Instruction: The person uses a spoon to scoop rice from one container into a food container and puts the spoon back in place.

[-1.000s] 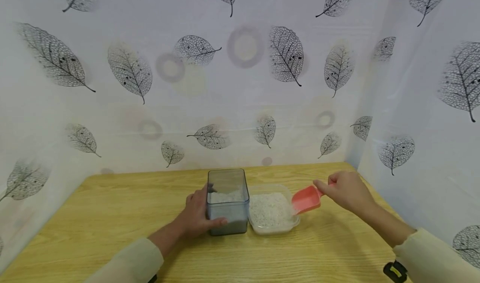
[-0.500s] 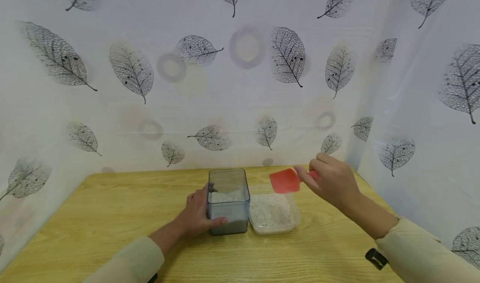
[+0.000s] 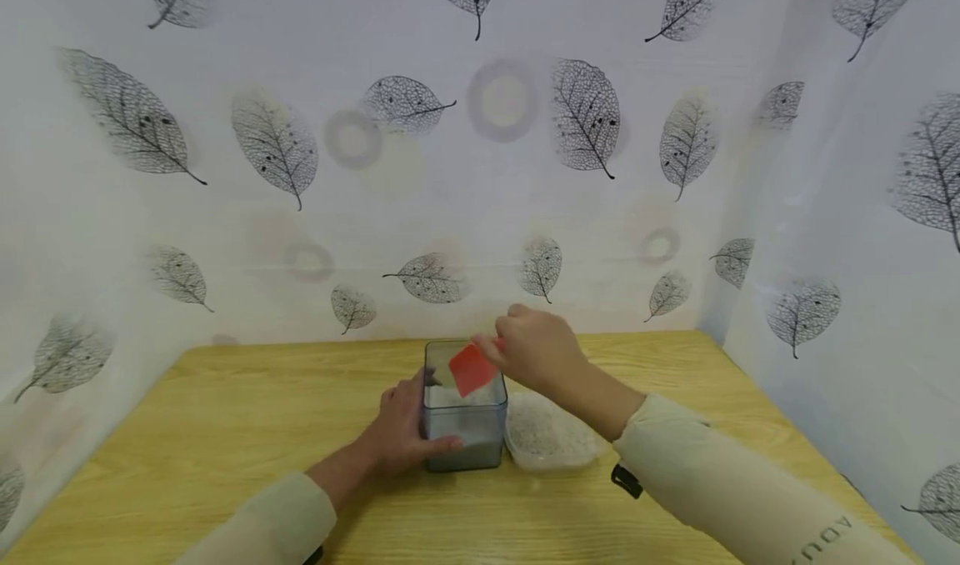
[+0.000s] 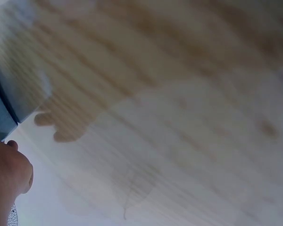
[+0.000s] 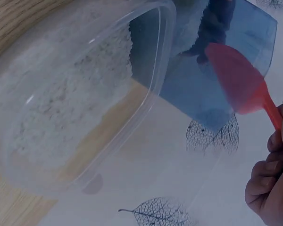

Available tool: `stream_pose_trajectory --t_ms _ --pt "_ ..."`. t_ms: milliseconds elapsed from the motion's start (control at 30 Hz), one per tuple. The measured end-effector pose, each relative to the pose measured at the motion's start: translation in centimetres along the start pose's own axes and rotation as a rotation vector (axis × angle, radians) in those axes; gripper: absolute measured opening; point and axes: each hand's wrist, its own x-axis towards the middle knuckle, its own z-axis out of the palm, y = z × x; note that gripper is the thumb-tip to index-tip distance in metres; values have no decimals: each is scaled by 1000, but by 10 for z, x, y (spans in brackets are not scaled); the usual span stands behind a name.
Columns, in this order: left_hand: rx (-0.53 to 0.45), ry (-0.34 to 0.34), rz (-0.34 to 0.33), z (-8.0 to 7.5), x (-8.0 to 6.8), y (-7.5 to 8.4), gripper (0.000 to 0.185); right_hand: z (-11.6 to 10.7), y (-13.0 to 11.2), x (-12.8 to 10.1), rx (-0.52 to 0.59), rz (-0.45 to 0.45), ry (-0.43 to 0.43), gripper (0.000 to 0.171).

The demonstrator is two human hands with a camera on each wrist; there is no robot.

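Note:
A tall grey-blue see-through container (image 3: 466,428) stands on the table, partly filled with white grains that look like rice. My left hand (image 3: 401,432) grips its left side, thumb across the front and fingers toward the back. With my right hand (image 3: 536,350) I hold a red scoop (image 3: 472,371) by its handle, the tilted blade over the container's open top. In the right wrist view, the scoop (image 5: 238,77) overlaps the container's blue wall (image 5: 191,96). Just right of the container sits a low clear plastic tub (image 3: 551,465) of white grains, partly covered by my right forearm.
Under both containers lies a wood-grain table (image 3: 262,398). A white curtain (image 3: 480,190) printed with dark leaves hangs behind it and along the sides. Dark wrist straps (image 3: 626,480) show at the sleeves.
My right hand has carried the scoop up and left from the tub's right edge to over the tall container, tilting it. The left hand has kept its grip in place.

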Motion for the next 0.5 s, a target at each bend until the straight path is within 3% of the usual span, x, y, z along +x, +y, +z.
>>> stream_pose_trajectory --t_ms 167,300,400,500 --pt "0 -17 -26 2 0 1 103 12 -23 16 -35 43 -253 40" --pt "5 -12 0 3 1 1 101 18 -32 21 -173 -65 -410 23" --pt "14 -5 13 3 1 1 102 22 -35 21 -191 -102 -427 21" --pt "22 2 6 2 -1 0 105 25 -37 18 -81 -24 -368 41"
